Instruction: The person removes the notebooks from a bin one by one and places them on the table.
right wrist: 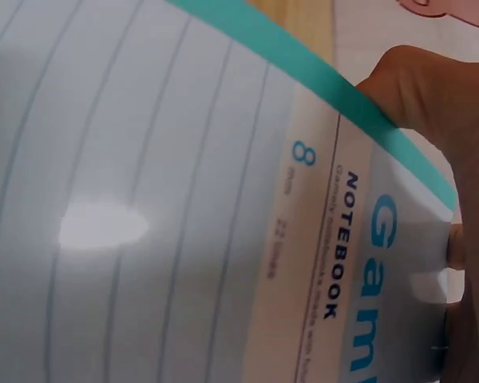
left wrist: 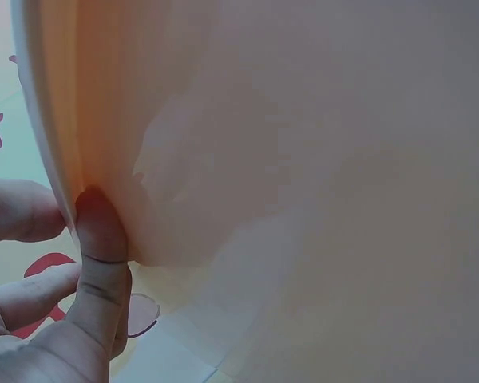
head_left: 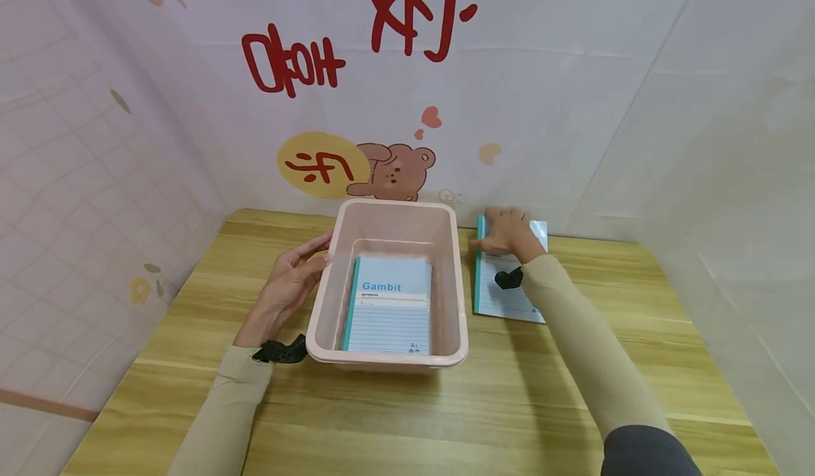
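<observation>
A pale pink plastic bin [head_left: 461, 299] stands on the table. Inside it lies a light blue Gambit notebook [head_left: 388, 320] with a teal spine, its cover facing up. On the bin's left side my left hand [head_left: 289, 285] holds the rim; in the left wrist view the thumb [left wrist: 102, 227] lies against the wall just under the rim. To the right of the bin, a second notebook [head_left: 503, 295] of the same kind is under my right hand [head_left: 512, 234]. That hand grips its upper part, thumb at the teal spine and fingers at the top edge.
The wooden table [head_left: 356, 419] ends at the back against a white printed cloth [head_left: 541, 94] with red characters and a bear. More cloth hangs on the left and right sides. The second notebook's top lies near the table's back edge.
</observation>
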The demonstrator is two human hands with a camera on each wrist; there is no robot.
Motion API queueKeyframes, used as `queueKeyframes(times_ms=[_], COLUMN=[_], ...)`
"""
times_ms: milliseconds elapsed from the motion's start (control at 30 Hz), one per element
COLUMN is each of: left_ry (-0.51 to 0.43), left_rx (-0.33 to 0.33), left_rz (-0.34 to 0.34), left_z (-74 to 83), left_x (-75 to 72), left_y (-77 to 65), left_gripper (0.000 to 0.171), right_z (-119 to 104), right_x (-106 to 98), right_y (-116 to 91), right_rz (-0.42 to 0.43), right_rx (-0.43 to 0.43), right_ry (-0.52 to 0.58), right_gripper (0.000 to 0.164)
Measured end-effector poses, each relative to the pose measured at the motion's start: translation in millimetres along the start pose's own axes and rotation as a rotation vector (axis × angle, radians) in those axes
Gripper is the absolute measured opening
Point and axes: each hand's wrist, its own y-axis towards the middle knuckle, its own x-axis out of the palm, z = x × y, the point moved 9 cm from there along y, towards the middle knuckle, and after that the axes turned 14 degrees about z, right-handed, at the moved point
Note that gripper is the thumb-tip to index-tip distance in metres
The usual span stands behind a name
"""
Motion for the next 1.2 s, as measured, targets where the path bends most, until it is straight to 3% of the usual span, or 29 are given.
queueKeyframes(times_ms=[333,667,1200], left_ry=[0.002,-0.007,-0.012], left_rx=[0.014,0.005,0.005], left_rz=[-0.013,-0.018,-0.019], left_z=[0.7,0.9,0.9], left_x=[-0.1,0.6,0.9], left_y=[-1.1,-2.3,-2.4], left_gripper=[0.06,0.06,0.06], right_z=[1.6,3.3,7.5], right_x=[28.5,31.7,20.0], right_y=[-0.4,-5.7,-17.2], right_rz=[-0.065,0.009,0.101], right_rx=[-0.006,-0.004,-0.014], right_ry=[0.043,0.11,0.142], right_gripper=[0.097,0.088,0.079])
